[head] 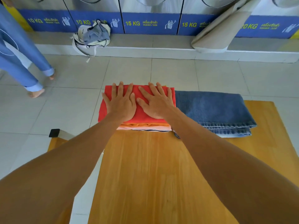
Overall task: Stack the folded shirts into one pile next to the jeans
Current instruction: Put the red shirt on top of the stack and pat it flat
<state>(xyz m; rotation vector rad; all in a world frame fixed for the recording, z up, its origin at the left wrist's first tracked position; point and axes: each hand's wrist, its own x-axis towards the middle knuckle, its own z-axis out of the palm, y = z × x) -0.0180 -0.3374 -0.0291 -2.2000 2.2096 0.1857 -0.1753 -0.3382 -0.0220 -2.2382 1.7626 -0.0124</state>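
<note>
A pile of folded shirts [142,125] stands at the far end of the wooden table [153,175], with a red shirt [103,109] on top and orange and white layers under it. Folded blue jeans [213,110] lie directly to its right, touching it. My left hand [120,102] and my right hand [156,103] both lie flat on the red shirt, palms down, fingers spread, holding nothing.
Beyond the table is tiled floor, then a raised step with a cloth bag [92,36] and a row of washing machines [150,21]. A beige rolled mat [223,28] leans there. A person's legs in blue trousers [24,62] stand at left. A metal table leg [61,133] shows at left.
</note>
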